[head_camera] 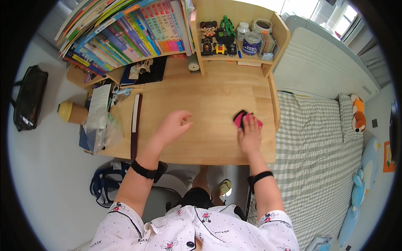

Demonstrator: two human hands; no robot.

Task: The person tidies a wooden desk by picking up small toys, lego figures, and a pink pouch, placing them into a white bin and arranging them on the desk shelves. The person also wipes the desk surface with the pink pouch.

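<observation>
My right hand (250, 133) lies over a pink and black cloth-like item (240, 118) on the right part of the wooden desk (204, 94). Its fingers are spread on top of the item, and whether they grip it is not clear. My left hand (176, 124) is over the middle of the desk, its fingers apart and slightly curled, holding nothing. To the left of that hand, a long dark strip with a white inset (135, 119) lies along the desk.
Books (125, 40) fill the shelf at upper left; toys (220, 48) and jars (251, 42) stand in the right cubby. A plastic bag (105, 131) and a yellow-topped container (67, 111) are at the left edge. A bed with a checked cover (311, 150) adjoins the right side.
</observation>
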